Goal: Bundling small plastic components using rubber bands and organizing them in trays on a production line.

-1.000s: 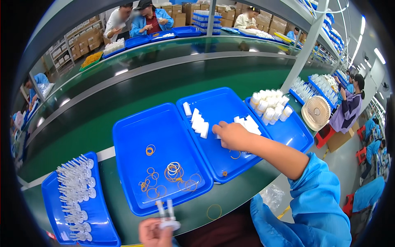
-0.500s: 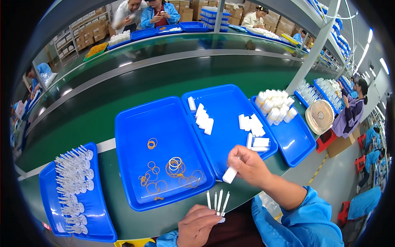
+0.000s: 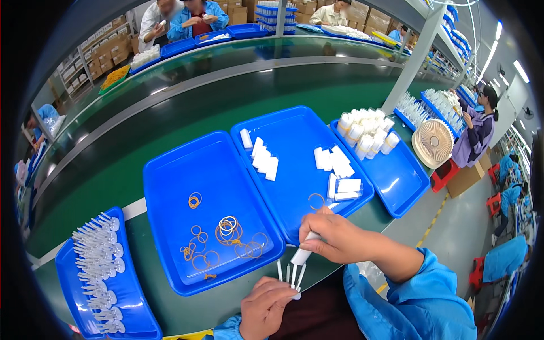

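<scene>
My left hand (image 3: 265, 310), low in front of me, pinches the base of a clear-white plastic piece with several thin upright prongs (image 3: 294, 277). In my right hand (image 3: 335, 237) is a white sleeve-like block (image 3: 304, 251), tilted, its lower end at the tops of the prongs. Whether a prong is inside it I cannot tell. An orange rubber band (image 3: 317, 199) shows just beyond the right fingers; whether it touches them is unclear. More white blocks (image 3: 265, 160) lie in the middle blue tray (image 3: 294, 133).
Loose rubber bands (image 3: 228, 226) lie in the left blue tray (image 3: 187, 164). Pronged clear pieces (image 3: 99, 272) fill a tray at far left. Banded white bundles (image 3: 365, 130) stand in the right tray (image 3: 396, 187), near a round beige fan (image 3: 433, 143). A metal post (image 3: 416, 56) rises behind; people work beyond.
My right hand has moved down and left, bringing the white block onto the prong tops. An orange rubber band now shows beyond its fingers. The left hand keeps its hold; the view has shifted slightly.
</scene>
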`<act>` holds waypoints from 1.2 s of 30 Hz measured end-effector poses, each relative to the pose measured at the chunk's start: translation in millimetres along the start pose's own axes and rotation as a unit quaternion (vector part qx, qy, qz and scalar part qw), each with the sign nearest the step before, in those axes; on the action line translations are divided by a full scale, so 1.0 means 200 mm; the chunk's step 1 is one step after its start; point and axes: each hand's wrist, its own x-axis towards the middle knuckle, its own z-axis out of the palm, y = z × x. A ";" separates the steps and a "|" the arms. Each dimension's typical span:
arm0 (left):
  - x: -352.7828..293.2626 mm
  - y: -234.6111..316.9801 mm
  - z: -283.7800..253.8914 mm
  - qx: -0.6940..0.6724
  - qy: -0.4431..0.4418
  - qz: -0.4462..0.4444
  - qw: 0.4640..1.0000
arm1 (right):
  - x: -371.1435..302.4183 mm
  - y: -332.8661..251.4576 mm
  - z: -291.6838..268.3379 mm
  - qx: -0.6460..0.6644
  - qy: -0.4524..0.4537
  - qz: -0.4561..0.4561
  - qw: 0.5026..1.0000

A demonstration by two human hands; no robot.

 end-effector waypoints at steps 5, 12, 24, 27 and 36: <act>0.00 0.03 0.03 0.022 -0.013 0.040 0.999 | -0.03 -0.01 -0.05 0.150 -0.069 0.082 0.983; -0.02 0.02 0.07 0.051 -0.007 0.070 0.996 | -0.11 -0.05 -0.01 0.092 -0.093 0.047 0.990; -0.03 0.04 0.04 -0.065 0.067 -0.069 0.993 | -0.16 -0.10 -0.01 -0.003 0.040 0.065 0.997; -0.07 0.06 0.07 -0.187 0.141 -0.153 0.960 | -0.15 0.11 -0.21 -0.354 0.128 0.082 0.923; -0.08 0.11 0.03 -0.105 0.114 -0.129 0.979 | 0.01 0.35 -0.22 -0.285 -0.050 0.117 0.950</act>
